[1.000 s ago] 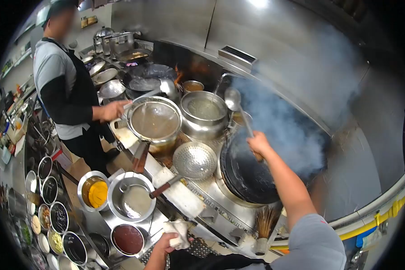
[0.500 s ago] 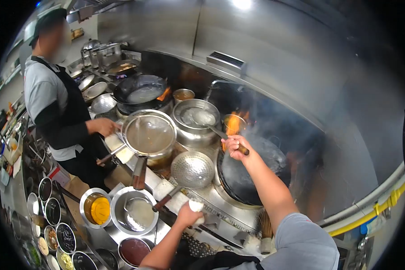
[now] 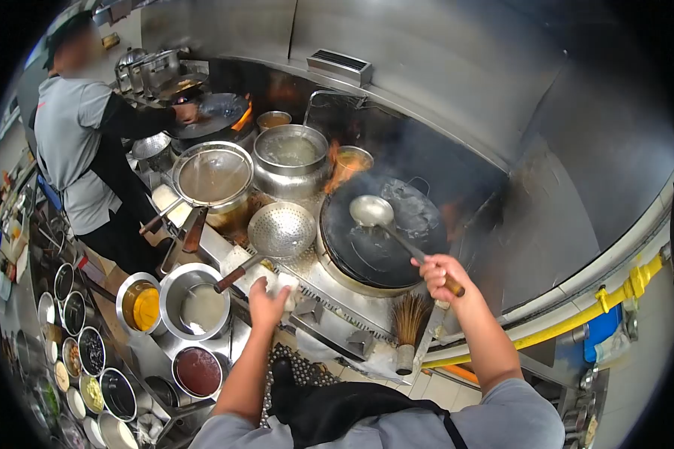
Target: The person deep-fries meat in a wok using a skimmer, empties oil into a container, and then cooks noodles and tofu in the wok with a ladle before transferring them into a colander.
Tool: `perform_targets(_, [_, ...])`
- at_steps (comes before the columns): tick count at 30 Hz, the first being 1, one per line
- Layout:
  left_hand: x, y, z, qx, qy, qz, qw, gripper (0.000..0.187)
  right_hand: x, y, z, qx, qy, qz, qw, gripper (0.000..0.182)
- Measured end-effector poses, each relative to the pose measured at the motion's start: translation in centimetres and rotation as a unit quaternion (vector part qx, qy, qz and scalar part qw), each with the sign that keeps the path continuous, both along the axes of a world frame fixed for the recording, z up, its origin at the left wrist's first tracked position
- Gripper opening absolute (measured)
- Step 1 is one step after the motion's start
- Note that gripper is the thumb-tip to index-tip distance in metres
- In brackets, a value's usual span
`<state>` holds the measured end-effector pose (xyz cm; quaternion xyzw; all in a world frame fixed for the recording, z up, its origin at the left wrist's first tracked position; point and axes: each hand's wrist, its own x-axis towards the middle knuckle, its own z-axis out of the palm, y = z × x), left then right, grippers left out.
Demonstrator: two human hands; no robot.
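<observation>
My right hand (image 3: 443, 277) is wrapped round the wooden-ended handle of a ladle (image 3: 371, 212). The ladle's bowl is over the large dark wok (image 3: 367, 262), where a wet, shiny patch and thin steam show. Closed on a folded white cloth (image 3: 286, 290), my left hand (image 3: 266, 305) is at the front edge of the stove. Just beyond it lies a perforated strainer (image 3: 281, 230) with a wooden handle. A pot of water (image 3: 320, 153) stands behind the strainer, and flames rise beside a small metal container (image 3: 354, 159) near the wok.
A co-worker (image 3: 90, 142) at the left reaches to another wok (image 3: 213, 116) over a flame. A mesh sieve (image 3: 215, 173) rests on a pot. Pots of yellow liquid (image 3: 144, 308) and red sauce (image 3: 198, 372) are at front left. A bamboo brush (image 3: 408, 329) stands at the stove edge.
My right hand has brought the ladle from the water pot to over the wok. My left hand still has the cloth. The view has shifted, and the co-worker now reaches to the far wok.
</observation>
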<state>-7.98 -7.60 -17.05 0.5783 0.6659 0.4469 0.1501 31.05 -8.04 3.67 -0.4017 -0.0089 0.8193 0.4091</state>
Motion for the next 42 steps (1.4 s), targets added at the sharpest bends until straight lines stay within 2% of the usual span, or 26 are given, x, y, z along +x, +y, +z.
perform_targets(1, [-1.1, -0.9, 0.3, -0.051, -0.139, -0.023, 0.989, 0.062, 0.7, -1.0, -1.0, 0.022, -0.075, 0.035, 0.996, 0.011])
perform_targets(3, [-4.6, -2.9, 2.3, -0.165, -0.438, -0.026, 0.883, 0.042, 2.0, -3.0, -2.8, 0.073, -0.284, 0.069, 0.954, 0.006])
perform_targets(6, [-11.1, -4.8, 8.4, -0.105, -0.572, -0.038, 0.813, 0.044, 1.6, -6.2, -2.4, 0.177, -0.599, 0.158, 0.765, 0.018])
perform_targets(7, [-12.9, -4.6, 9.6, -0.080, -0.607, -0.052, 0.789, 0.049, 2.4, -6.5, -3.1, 0.177, -0.599, 0.154, 0.766, 0.018])
perform_targets(8, [-14.0, -4.6, 11.3, -0.083, -0.607, -0.077, 0.787, 0.053, 3.1, -6.6, -4.0, 0.283, -0.739, 0.119, 0.600, 0.026])
perform_targets(9, [-15.0, -4.3, 12.8, -0.086, -0.607, -0.101, 0.783, 0.057, 3.3, -6.2, -4.7, 0.370, -0.836, 0.078, 0.399, 0.035])
perform_targets(10, [-16.0, -3.9, 13.4, -0.103, -0.625, -0.133, 0.763, 0.057, 2.0, -5.7, -3.9, 0.314, -0.870, 0.081, 0.370, 0.048])
perform_targets(11, [-16.4, -3.4, 14.2, -0.105, -0.625, -0.134, 0.762, 0.057, 0.3, -4.9, -2.5, 0.312, -0.871, 0.081, 0.371, 0.048])
perform_targets(13, [-16.5, -2.1, 15.5, -0.110, -0.696, -0.158, 0.692, 0.056, -2.8, -2.8, -0.1, 0.258, -0.775, 0.082, 0.571, 0.050])
perform_targets(14, [-16.5, -1.4, 15.6, -0.069, -0.713, -0.194, 0.670, 0.056, -3.3, -2.1, 0.0, 0.182, -0.659, 0.058, 0.727, 0.050])
perform_targets(17, [-17.6, -0.7, 17.0, -0.034, -0.701, -0.245, 0.669, 0.064, -4.2, -2.1, -2.6, 0.305, -0.834, 0.091, 0.451, 0.053])
perform_targets(18, [-18.2, -0.2, 17.4, -0.039, -0.686, -0.293, 0.665, 0.069, -4.6, -2.6, -3.1, 0.269, -0.830, 0.108, 0.477, 0.056])
perform_targets(19, [-19.1, 0.5, 17.6, -0.038, -0.684, -0.293, 0.667, 0.069, -4.9, -3.4, -3.5, 0.252, -0.839, 0.126, 0.464, 0.057])
perform_targets(21, [-20.5, 1.6, 18.0, -0.196, -0.683, -0.406, 0.574, 0.072, -5.7, -4.8, -4.5, 0.179, -0.843, 0.163, 0.481, 0.060])
perform_targets(22, [-20.0, 2.6, 18.5, -0.274, -0.722, -0.225, 0.594, 0.060, -6.0, -5.3, -5.1, 0.181, -0.841, 0.162, 0.484, 0.060])
perform_targets(25, [-22.9, 7.2, 12.3, -0.253, -0.751, -0.258, 0.553, 0.042, -5.8, -6.9, -6.0, 0.113, -0.851, 0.199, 0.472, 0.057])
perform_targets(26, [-21.4, 7.5, 15.8, -0.292, -0.745, -0.178, 0.572, 0.026, -5.7, -7.3, -6.1, 0.108, -0.850, 0.197, 0.477, 0.057])
perform_targets(27, [-21.2, 8.0, 16.9, -0.309, -0.742, -0.176, 0.568, 0.022, -5.1, -8.0, -6.5, 0.101, -0.848, 0.193, 0.483, 0.057])
perform_targets(29, [-19.8, 7.4, 18.3, -0.306, -0.702, -0.143, 0.627, 0.022, -3.5, -9.5, -7.1, 0.160, -0.818, 0.140, 0.535, 0.057])
perform_targets(31, [-17.2, 5.7, 20.0, -0.295, -0.590, -0.156, 0.735, 0.024, -3.1, -11.0, -5.9, 0.155, -0.776, 0.110, 0.601, 0.057])
perform_targets(34, [-12.2, 4.8, 22.6, -0.361, -0.546, -0.215, 0.725, 0.030, -1.0, -14.6, -8.3, 0.227, -0.758, 0.038, 0.611, 0.057])
perform_targets(36, [-6.8, 5.9, 23.9, -0.403, -0.498, -0.266, 0.721, 0.032, -0.4, -17.7, -8.8, 0.188, -0.743, 0.057, 0.640, 0.057])
perform_targets(37, [-2.8, 6.4, 25.2, -0.400, -0.403, -0.277, 0.775, 0.030, 0.0, -19.0, -8.7, 0.171, -0.741, 0.076, 0.645, 0.058])
perform_targets(39, [3.9, 9.5, 23.7, -0.370, -0.317, -0.333, 0.807, 0.044, 0.7, -21.7, -7.9, 0.163, -0.753, 0.115, 0.626, 0.059])
perform_targets(41, [12.1, 12.0, 24.8, -0.291, -0.053, -0.354, 0.887, 0.046, 1.1, -23.6, -8.0, 0.159, -0.770, 0.131, 0.603, 0.059])
perform_targets(42, [15.9, 12.6, 25.7, -0.149, 0.105, -0.398, 0.899, 0.044, 1.3, -24.3, -8.7, 0.160, -0.775, 0.139, 0.596, 0.060])
